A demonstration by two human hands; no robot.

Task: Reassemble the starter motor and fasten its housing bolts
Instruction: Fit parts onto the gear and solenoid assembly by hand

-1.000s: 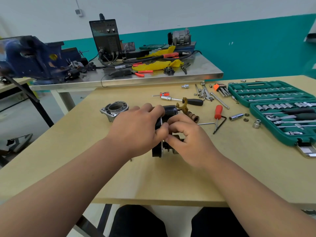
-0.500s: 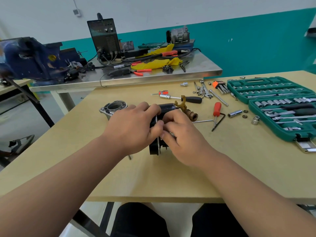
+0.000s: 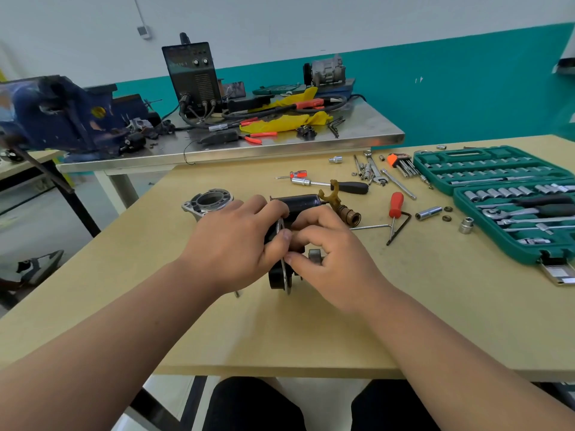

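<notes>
No text can be read; faint pale marks on the black box-shaped welding machine [image 3: 193, 76] are too blurred.

black cylindrical starter motor body [image 3: 278, 279] mostly hidden under fingers of left hand [image 3: 231, 244] and right hand [image 3: 337, 259], green plastic socket case [image 3: 513, 253] far right of the fingers, cut off at frame edge

Both hands are gripping the black motor body [image 3: 280, 276] on the wooden table [image 3: 435, 306]: left hand [image 3: 236, 244] and right hand [image 3: 336, 256] are pinching its thin metal plate [image 3: 284, 275].
</notes>
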